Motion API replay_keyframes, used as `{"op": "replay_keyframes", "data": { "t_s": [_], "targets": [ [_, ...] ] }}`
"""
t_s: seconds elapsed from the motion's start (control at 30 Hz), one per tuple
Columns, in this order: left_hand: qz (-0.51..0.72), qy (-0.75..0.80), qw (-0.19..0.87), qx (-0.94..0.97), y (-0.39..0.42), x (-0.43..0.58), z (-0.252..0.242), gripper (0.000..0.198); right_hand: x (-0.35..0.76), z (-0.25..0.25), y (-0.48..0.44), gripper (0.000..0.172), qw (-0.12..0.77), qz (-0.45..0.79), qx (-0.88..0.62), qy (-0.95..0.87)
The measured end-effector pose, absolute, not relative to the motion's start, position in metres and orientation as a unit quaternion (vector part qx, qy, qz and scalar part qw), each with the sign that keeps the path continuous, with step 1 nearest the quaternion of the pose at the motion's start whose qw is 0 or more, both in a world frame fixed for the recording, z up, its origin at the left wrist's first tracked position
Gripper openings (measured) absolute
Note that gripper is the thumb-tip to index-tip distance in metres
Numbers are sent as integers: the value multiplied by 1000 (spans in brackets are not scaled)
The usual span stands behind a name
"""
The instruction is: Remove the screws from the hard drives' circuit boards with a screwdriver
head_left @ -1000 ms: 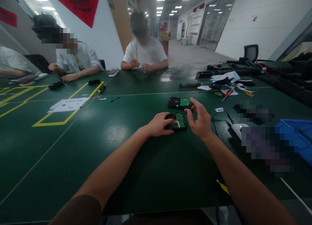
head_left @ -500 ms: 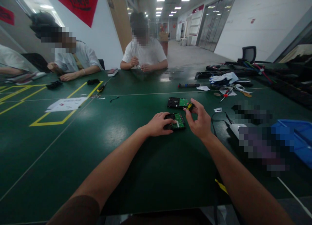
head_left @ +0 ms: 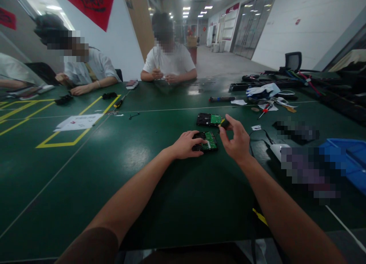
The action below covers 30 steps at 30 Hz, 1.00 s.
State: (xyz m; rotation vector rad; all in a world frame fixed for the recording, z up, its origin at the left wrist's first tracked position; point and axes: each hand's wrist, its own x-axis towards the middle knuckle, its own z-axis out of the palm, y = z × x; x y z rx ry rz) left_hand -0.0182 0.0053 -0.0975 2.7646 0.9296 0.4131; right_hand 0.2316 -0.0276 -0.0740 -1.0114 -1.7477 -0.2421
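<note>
My left hand [head_left: 187, 144] rests on the near hard drive [head_left: 211, 141], thumb and fingers around its left end. This drive lies on the green table with its green circuit board facing up. In my right hand [head_left: 236, 137], a short yellow-and-black screwdriver [head_left: 225, 123] is pinched between thumb and fingers. It is held above the table, just right of the drives, and I cannot make out its tip. Behind the near drive lies a second hard drive [head_left: 208, 119], also board side up, close to my right fingertips.
On the right are a blue bin [head_left: 347, 157], a cable, a white scrap [head_left: 256, 127] and a red-handled screwdriver [head_left: 266, 109]. White gloves [head_left: 263, 91] lie farther back. A paper sheet [head_left: 77, 122] lies inside yellow tape at left. Several people sit across the table.
My right hand has shifted slightly right, and the screwdriver has turned in its fingers, showing less yellow. My left hand stays on the near hard drive.
</note>
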Motion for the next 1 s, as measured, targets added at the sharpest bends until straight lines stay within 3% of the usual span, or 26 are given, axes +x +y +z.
{"op": "replay_keyframes", "data": {
  "t_s": [1.0],
  "targets": [
    [142, 319, 92, 932, 6, -20, -101, 55, 229, -77, -28, 58, 523, -83, -420, -737]
  ]
}}
